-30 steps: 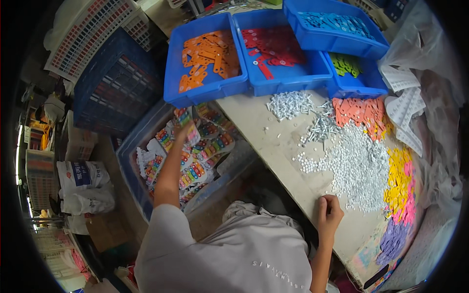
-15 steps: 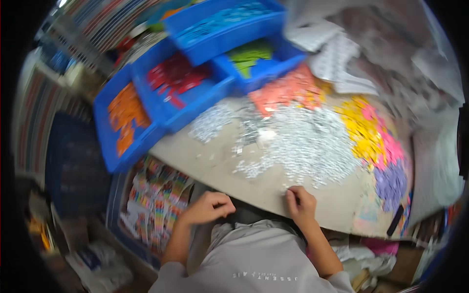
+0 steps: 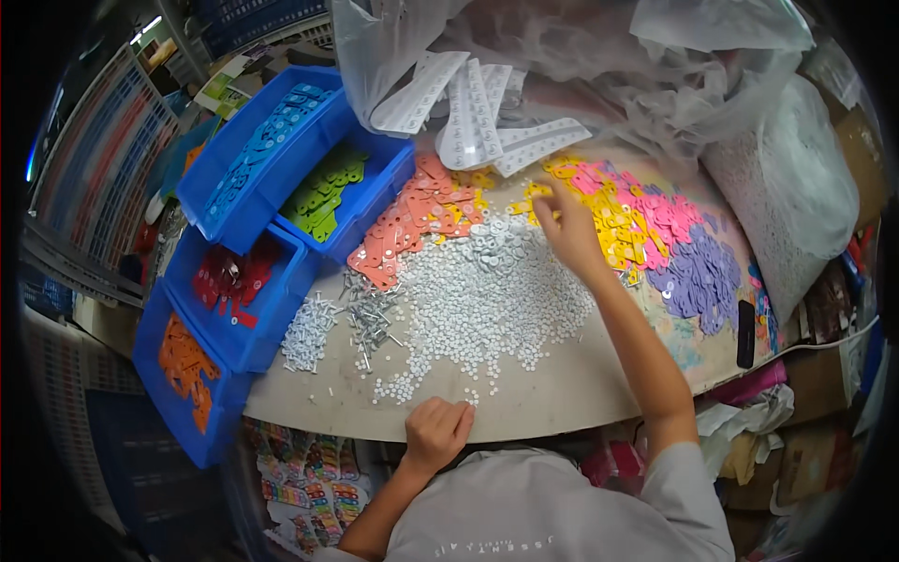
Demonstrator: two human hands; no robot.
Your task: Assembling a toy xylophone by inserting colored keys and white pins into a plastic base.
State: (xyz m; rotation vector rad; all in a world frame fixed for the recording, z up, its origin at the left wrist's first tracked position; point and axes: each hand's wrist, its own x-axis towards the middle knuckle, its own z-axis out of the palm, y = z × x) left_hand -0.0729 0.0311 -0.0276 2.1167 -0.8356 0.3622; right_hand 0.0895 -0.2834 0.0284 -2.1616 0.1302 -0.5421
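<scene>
My left hand [image 3: 438, 436] is curled closed at the table's front edge, beside a few stray white pieces; whatever its fingers hold is hidden. My right hand [image 3: 569, 229] reaches over the pile to the far side, thumb and forefinger apart, close to the yellow flat pieces [image 3: 613, 229]. Nothing shows between those fingers. Under and left of my right forearm spreads a wide heap of small round white pieces [image 3: 496, 290]. Coral flat pieces [image 3: 403, 225] lie at its far left, pink ones [image 3: 670, 217] and purple ones [image 3: 700, 276] to the right.
Blue bins [image 3: 272, 323] at the left hold orange, red, green and blue pieces. White-headed pins [image 3: 309, 332] and metal pins [image 3: 370, 318] lie near them. Printed white strips [image 3: 473, 112] and clear plastic bags [image 3: 599, 66] stand behind. A black bar-shaped object [image 3: 745, 332] lies at right.
My right hand has moved from the front edge to the yellow pieces at the far side. My left hand has shifted right to the table's edge. The view has turned.
</scene>
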